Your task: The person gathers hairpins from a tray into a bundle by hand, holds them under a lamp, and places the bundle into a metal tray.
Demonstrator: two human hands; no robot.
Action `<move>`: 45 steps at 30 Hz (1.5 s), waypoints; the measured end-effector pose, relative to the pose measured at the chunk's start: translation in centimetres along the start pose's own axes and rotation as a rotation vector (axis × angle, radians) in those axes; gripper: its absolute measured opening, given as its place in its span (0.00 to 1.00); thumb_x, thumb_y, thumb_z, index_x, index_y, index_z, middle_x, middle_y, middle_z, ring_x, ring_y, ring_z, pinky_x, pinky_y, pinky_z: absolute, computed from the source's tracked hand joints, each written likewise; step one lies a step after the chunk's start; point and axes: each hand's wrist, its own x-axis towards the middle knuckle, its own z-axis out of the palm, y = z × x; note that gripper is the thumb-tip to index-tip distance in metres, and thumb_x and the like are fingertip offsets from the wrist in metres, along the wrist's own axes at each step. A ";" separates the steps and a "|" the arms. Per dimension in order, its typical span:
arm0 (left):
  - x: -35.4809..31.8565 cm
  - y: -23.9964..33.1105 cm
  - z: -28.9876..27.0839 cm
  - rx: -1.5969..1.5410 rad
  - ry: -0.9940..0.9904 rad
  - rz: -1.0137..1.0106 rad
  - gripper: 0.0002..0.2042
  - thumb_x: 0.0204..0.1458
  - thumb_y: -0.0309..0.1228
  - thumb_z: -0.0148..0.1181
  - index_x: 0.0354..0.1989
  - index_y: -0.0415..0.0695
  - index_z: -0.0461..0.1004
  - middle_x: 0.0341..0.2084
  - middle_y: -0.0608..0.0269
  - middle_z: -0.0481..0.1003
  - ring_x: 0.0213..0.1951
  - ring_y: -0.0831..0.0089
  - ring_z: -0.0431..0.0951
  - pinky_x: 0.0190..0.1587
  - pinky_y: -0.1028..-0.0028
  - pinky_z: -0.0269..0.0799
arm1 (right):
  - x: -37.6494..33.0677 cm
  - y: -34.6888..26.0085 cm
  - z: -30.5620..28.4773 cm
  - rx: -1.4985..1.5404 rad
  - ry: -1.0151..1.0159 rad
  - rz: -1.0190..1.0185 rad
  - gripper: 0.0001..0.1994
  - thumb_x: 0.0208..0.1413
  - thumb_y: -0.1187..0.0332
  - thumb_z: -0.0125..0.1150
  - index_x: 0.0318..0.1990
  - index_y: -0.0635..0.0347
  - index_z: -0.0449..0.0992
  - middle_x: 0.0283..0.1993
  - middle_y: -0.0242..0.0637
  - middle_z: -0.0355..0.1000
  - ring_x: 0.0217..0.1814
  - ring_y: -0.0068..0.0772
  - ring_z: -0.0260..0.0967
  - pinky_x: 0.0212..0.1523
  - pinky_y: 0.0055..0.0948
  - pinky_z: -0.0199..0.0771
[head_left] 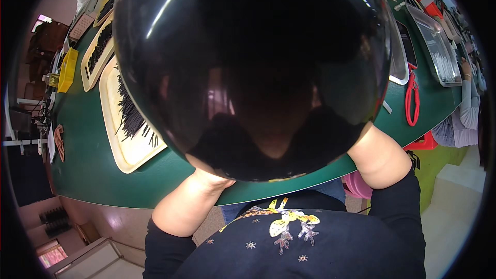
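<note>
A large glossy black dome (248,72) fills the middle of the view, very close, with faint reflections on its surface. It covers the work area and both of my hands' fingers. My left forearm (183,204) comes from the lower left, and only the wrist end of my left hand (211,176) shows at the dome's lower edge. On the other side, my right forearm (382,157) runs up behind the dome, hiding my right hand. What either hand holds or touches is out of sight. Beside the dome on the left lies a cream tray (124,157) with thin black sticks (132,116).
Two more cream trays (87,80) of black pieces and a yellow bin (67,71) line the left of the green table (82,144). At right lie a metal tray (448,75), a dark flat device (405,44) and its red strap (412,101). Other people sit at both far sides.
</note>
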 end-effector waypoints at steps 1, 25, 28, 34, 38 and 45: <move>0.1 -0.1 -0.2 -0.023 -0.052 0.009 0.15 0.66 0.35 0.35 0.46 0.35 0.64 0.13 0.63 0.66 0.09 0.80 0.56 0.17 0.83 0.53 | -0.1 0.2 0.2 -0.056 -0.011 -0.013 0.09 0.56 0.67 0.58 0.30 0.65 0.76 0.26 0.30 0.73 0.22 0.12 0.62 0.25 0.15 0.61; -0.1 0.6 0.9 0.156 0.032 -0.021 0.17 0.66 0.35 0.36 0.50 0.34 0.63 0.18 0.56 0.70 0.08 0.80 0.57 0.14 0.84 0.56 | 0.0 0.4 0.3 0.085 -0.031 0.018 0.10 0.58 0.65 0.56 0.31 0.63 0.74 0.22 0.28 0.68 0.23 0.12 0.60 0.24 0.16 0.58; 0.4 1.2 1.5 0.264 -0.104 0.052 0.16 0.66 0.35 0.36 0.49 0.34 0.63 0.19 0.55 0.71 0.09 0.78 0.63 0.15 0.84 0.61 | -0.1 0.6 1.4 0.037 -0.003 -0.024 0.07 0.56 0.70 0.58 0.29 0.63 0.74 0.23 0.28 0.69 0.24 0.13 0.61 0.25 0.17 0.61; 0.3 -0.8 1.9 0.103 0.021 -0.005 0.20 0.66 0.40 0.34 0.51 0.34 0.63 0.26 0.50 0.74 0.21 0.72 0.75 0.21 0.81 0.70 | 0.1 3.6 0.3 0.581 0.016 -0.028 0.11 0.61 0.69 0.47 0.30 0.66 0.72 0.26 0.35 0.70 0.24 0.23 0.67 0.27 0.22 0.68; 0.6 0.5 1.1 0.156 -0.199 -0.023 0.20 0.66 0.41 0.35 0.45 0.34 0.66 0.19 0.53 0.72 0.10 0.79 0.61 0.14 0.83 0.57 | 0.7 4.2 -1.4 0.693 -0.124 -0.076 0.09 0.60 0.69 0.50 0.33 0.67 0.71 0.27 0.38 0.70 0.26 0.26 0.68 0.27 0.23 0.69; 1.0 1.0 4.6 0.238 -0.021 0.041 0.15 0.65 0.37 0.40 0.48 0.37 0.64 0.17 0.63 0.65 0.09 0.84 0.54 0.13 0.83 0.53 | 0.4 2.3 0.9 0.179 -0.060 -0.001 0.10 0.53 0.73 0.61 0.41 0.67 0.72 0.36 0.31 0.71 0.37 0.20 0.66 0.42 0.24 0.69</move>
